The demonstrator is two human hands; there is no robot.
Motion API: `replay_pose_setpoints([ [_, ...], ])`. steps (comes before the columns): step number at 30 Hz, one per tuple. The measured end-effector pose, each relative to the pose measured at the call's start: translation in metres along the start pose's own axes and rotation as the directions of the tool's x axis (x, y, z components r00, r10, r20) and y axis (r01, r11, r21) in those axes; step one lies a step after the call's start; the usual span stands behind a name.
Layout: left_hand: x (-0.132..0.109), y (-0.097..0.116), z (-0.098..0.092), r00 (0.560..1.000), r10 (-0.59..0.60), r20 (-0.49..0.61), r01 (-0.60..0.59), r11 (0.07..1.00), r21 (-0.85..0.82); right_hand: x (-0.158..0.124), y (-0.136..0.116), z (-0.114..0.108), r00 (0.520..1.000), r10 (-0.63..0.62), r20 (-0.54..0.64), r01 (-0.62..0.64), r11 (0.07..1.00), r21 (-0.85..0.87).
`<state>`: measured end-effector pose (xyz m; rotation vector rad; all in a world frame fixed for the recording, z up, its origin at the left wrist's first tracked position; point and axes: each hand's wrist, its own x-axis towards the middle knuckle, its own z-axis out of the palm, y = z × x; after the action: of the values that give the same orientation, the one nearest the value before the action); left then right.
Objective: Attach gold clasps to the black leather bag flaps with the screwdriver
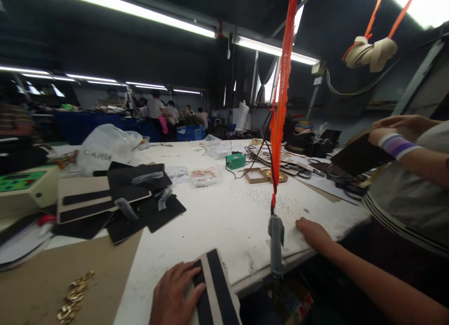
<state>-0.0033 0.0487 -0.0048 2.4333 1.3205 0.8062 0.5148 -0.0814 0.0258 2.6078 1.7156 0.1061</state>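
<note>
My left hand (177, 292) lies with fingers apart on a beige piece with black strips (214, 287) at the table's near edge. On the right, my right hand (313, 232) rests on the white table (224, 222), its fingers curled together near scattered tiny parts (270, 198); whatever the fingertips hold is too small to make out. Between my hands, a grey handheld tool (276, 244) hangs upright from an orange net cord (280, 119), touched by neither hand.
Black and beige panels (86, 198) lie at left, beyond gold metal pieces (75, 299) on brown board. A green box (235, 161), plastic bags (205, 176) and an open carton (255, 176) stand farther back. At right, a person (410, 189) holds a dark panel (363, 154).
</note>
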Motion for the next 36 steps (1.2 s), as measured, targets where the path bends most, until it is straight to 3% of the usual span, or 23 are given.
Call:
replay_pose_setpoints([
  [5, -0.006, 0.015, -0.010, 0.999, -0.041, 0.018, 0.041, 0.999, 0.001, -0.017, 0.006, -0.005, 0.996, 0.053, -0.078, -0.041, 0.987, 0.154],
  [9, -0.010, 0.035, -0.021, 0.998, -0.039, 0.042, 0.041, 0.998, -0.041, -0.071, -0.012, -0.022, 0.975, 0.182, -0.127, -0.098, 0.865, 0.492],
  [11, -0.009, 0.038, -0.022, 0.999, -0.025, 0.045, 0.028, 0.998, -0.058, -0.101, -0.044, -0.037, 0.967, 0.228, -0.114, -0.099, 0.750, 0.654],
  [14, -0.009, 0.039, -0.021, 0.998, -0.032, 0.046, 0.035, 0.997, -0.063, -0.126, -0.119, -0.059, 0.995, 0.100, -0.020, -0.047, 0.628, 0.776],
  [17, -0.009, 0.040, -0.020, 0.998, -0.033, 0.053, 0.036, 0.998, -0.057, -0.120, -0.201, -0.071, 0.995, -0.078, 0.056, -0.013, 0.472, 0.881],
  [20, -0.010, 0.040, -0.020, 0.999, -0.024, 0.046, 0.027, 0.998, -0.055, -0.094, -0.263, -0.071, 0.956, -0.288, 0.060, 0.057, 0.382, 0.922],
  [23, -0.011, 0.038, -0.017, 0.999, -0.022, 0.023, 0.023, 0.997, -0.067, -0.069, -0.298, -0.062, 0.908, -0.417, 0.041, 0.132, 0.377, 0.917],
  [28, -0.012, 0.036, -0.013, 0.999, -0.031, 0.017, 0.033, 0.995, -0.097, -0.055, -0.322, -0.046, 0.867, -0.499, 0.015, 0.229, 0.424, 0.876],
  [36, -0.011, 0.037, -0.013, 0.998, -0.043, 0.044, 0.048, 0.993, -0.105, -0.053, -0.328, -0.040, 0.888, -0.456, 0.056, 0.233, 0.551, 0.801],
])
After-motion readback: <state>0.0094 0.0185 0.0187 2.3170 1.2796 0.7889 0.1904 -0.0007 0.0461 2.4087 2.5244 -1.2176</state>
